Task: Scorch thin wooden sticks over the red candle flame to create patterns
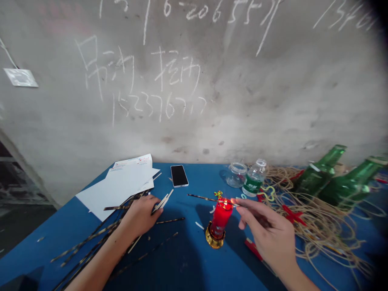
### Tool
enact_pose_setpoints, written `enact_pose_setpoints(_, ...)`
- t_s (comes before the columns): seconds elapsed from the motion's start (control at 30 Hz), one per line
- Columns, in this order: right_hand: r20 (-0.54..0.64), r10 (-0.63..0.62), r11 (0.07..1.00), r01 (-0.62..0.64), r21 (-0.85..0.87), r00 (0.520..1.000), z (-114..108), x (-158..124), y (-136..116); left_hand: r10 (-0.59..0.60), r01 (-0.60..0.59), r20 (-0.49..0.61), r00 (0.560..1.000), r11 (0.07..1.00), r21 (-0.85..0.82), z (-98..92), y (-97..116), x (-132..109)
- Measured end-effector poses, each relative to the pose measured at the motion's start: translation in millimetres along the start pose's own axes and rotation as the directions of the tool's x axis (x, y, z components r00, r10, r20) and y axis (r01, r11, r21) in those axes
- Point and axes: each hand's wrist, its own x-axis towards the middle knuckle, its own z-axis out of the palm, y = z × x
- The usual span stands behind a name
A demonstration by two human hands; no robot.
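My right hand [269,232] pinches a thin, dark speckled stick [200,197] between thumb and fingers. The stick lies level across the glowing top of a red candle [220,220], which stands upright in a gold base [214,239]. Curled fingers of my left hand [141,214] close on several short whitish strips [165,199] that point up to the right. Beneath that hand and forearm, more long speckled sticks [81,242] lie loosely spread; part of them is hidden. Beside my right hand is a slim tool with a red handle [254,248], partly covered.
White paper sheets [121,186] and a phone [179,176] lie at the back of the blue table [182,266]. A glass jar [236,174], a plastic bottle [254,180], tangled tan cord [324,234] and green bottles [318,173] crowd the right. A chalk-marked wall stands behind.
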Motion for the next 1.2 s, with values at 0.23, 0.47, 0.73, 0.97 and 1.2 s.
enact_pose_setpoints(0.23, 0.003, -0.005, 1.000, 0.005, 0.002, 1.000, 0.5, 1.4, -1.3, -0.008, 0.008, -0.001, 1.000, 1.000, 0.013, 0.6, 0.1, 2.3)
enact_pose_setpoints(0.47, 0.006, -0.017, 1.000, 0.017, -0.005, 1.000, -7.3, -0.2, 7.1, -0.011, 0.011, 0.002, 1.000, 1.000, 0.014, 0.4, -0.3, 2.2)
enact_pose_setpoints(0.73, -0.033, -0.035, 0.999, 0.036, 0.019, 0.999, -18.9, 4.0, 2.5, -0.001, 0.001, -0.003, 1.000, 1.000, -0.006, 1.5, -2.0, 1.9)
enact_pose_setpoints(0.97, -0.074, -0.064, 0.997, 0.067, 0.041, 0.995, -26.9, 4.1, 5.8, -0.001, 0.001, 0.000, 1.000, 1.000, -0.007, 2.1, -5.3, 5.0)
enact_pose_setpoints(1.2, -0.107, -0.070, 0.997, 0.073, 0.021, 0.992, -36.0, 6.8, 5.7, -0.004, 0.004, 0.005, 1.000, 1.000, -0.016, 2.8, -6.5, 4.6)
